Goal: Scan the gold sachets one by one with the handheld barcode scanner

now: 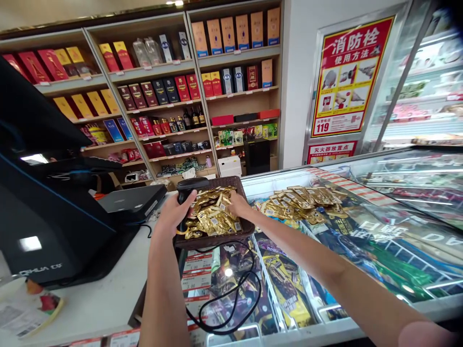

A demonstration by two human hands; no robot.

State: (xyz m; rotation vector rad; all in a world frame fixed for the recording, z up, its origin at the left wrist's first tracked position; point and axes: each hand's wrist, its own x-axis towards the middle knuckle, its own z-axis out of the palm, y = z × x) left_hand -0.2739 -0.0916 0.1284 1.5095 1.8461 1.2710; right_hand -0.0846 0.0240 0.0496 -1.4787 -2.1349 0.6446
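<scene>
My left hand (172, 211) is closed around the handle of a black handheld barcode scanner (193, 183), at the left rim of a brown woven basket (213, 241). Gold foil packets (211, 219) with small printed labels fill the basket. At its right side, my right hand (238, 206) reaches in with bent fingers, pinching a gold packet (223, 202) among the others; the fingertips are partly hidden. A black cable (237, 289) lies looped in front of the basket on the freezer's glass top.
More gold packets (302, 202) are spread on the glass-topped freezer (354, 231) to the right. A black checkout terminal (47, 217) stands on the white counter (104, 294) at left, beside a black flat device (133, 200). Shelves (162, 103) of boxed goods line the back wall.
</scene>
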